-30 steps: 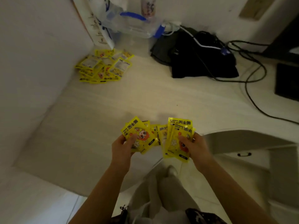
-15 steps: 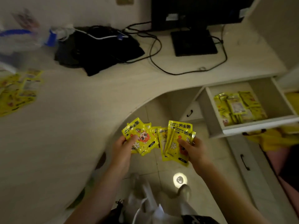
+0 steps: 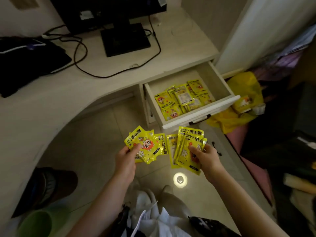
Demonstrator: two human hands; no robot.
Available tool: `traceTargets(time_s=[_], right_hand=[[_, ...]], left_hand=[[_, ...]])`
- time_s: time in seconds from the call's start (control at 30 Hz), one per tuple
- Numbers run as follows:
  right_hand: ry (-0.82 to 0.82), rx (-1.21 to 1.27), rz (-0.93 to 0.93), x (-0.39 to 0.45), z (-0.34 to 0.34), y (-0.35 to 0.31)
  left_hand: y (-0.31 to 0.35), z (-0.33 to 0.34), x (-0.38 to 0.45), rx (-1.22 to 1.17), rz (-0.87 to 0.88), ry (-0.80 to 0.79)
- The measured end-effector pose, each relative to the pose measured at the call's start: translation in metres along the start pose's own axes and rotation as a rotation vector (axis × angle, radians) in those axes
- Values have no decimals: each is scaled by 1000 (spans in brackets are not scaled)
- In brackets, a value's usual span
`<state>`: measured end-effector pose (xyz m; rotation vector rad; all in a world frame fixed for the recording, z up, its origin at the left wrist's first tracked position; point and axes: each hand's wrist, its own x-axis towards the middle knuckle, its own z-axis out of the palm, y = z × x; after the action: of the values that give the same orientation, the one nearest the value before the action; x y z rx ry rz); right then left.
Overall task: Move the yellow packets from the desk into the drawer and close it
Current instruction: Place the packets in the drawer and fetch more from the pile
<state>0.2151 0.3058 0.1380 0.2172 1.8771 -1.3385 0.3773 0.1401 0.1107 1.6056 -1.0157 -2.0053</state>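
My left hand (image 3: 125, 159) grips a fan of several yellow packets (image 3: 145, 144) with a cartoon face on the front one. My right hand (image 3: 206, 159) grips a second bunch of yellow packets (image 3: 186, 147). Both bunches hang over the tiled floor, below and left of the open white drawer (image 3: 201, 113). Inside the drawer lie several more yellow packets (image 3: 181, 100). The pale curved desk (image 3: 68, 93) runs along the left and the back.
A black monitor stand (image 3: 124, 40) and looping cables (image 3: 82, 53) sit on the desk, with a dark bag (image 3: 25, 60) at the left. A yellow plastic bag (image 3: 239, 103) lies right of the drawer. A green bin (image 3: 34, 224) and dark shoes (image 3: 51, 183) stand under the desk.
My view has swung right from the desk's left end to the open drawer, which now sits just above my hands. Both hands still hold their packets.
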Motion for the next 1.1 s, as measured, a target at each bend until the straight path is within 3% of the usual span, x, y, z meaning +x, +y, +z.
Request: traceTargets(time_s=[0.5, 0.87, 1.1], right_hand=[[8, 33, -20, 124, -39, -94], [-20, -85, 4, 216, -50, -170], [-123, -235, 25, 277, -67, -199]], left_hand=[[47, 136, 78, 5, 4, -58], [64, 210, 140, -28, -48, -10], [49, 241, 164, -38, -94, 82]])
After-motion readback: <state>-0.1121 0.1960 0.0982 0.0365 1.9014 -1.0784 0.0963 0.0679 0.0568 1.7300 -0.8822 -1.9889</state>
